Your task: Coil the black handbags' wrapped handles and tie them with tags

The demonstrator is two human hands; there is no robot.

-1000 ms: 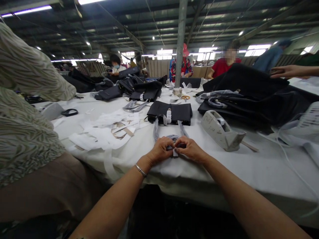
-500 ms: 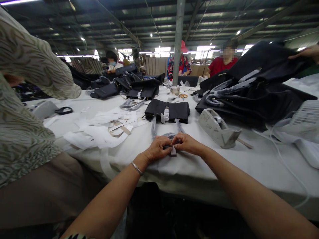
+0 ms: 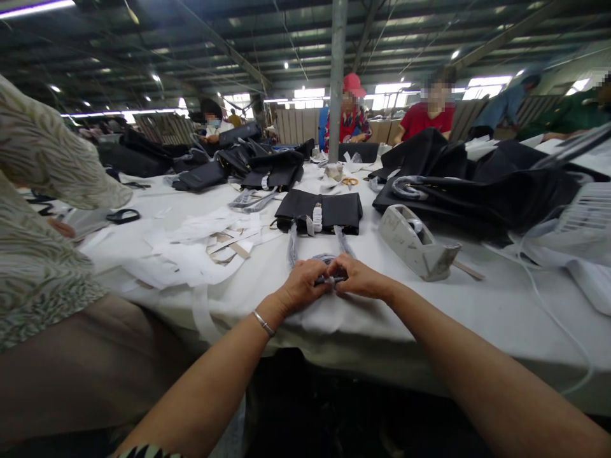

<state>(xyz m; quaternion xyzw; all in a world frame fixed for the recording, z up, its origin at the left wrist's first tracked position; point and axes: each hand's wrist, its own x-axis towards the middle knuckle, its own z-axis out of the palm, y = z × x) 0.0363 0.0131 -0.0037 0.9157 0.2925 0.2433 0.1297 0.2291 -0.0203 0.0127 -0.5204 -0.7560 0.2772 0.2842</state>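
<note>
A folded black handbag [image 3: 341, 211] lies in front of me on the white-covered table, a white wrapped piece [image 3: 317, 216] at the middle of its front. Its looped handle [image 3: 293, 247], covered in clear plastic, stretches toward me. My left hand [image 3: 305, 283] pinches the near part of this handle, fingers closed. Close beside it, my right hand [image 3: 359, 277] is closed on the same part from the other side. Between the fingertips a small pale strip [image 3: 330, 280] sits around the dark handle; fingers hide its ends.
Right of the handbag stands a grey tape dispenser [image 3: 420, 245], with a pile of black bags [image 3: 458, 191] behind it. White paper scraps [image 3: 191, 257] and black-handled scissors [image 3: 123, 216] lie to the left. A person in a patterned sleeve [image 3: 52, 152] stands close on my left; other people are across the table.
The pale strip hung down from the handle before and now sits around it between my fingertips. The co-worker's hand lifting a black bag at right has gone, and the bag has dropped lower.
</note>
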